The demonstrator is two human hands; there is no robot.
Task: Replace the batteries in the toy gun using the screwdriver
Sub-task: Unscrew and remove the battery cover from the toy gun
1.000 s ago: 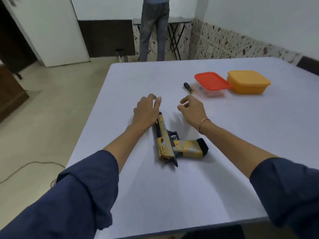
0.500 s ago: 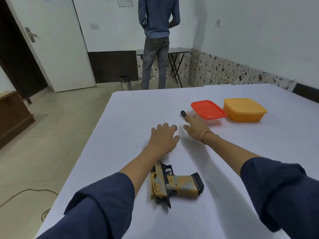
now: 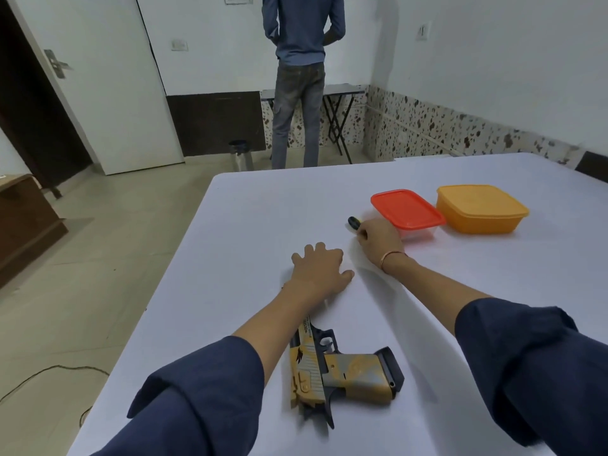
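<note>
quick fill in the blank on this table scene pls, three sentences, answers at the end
1. The right hand curls round the screwdriver beside the container with the ___ lid.
2. The toy gun lies on the table with its grip pointing toward the person's ___ arm.
3. The left hand lies flat with fingers spread, gripping ___.
Missing words: red; right; nothing.
</note>
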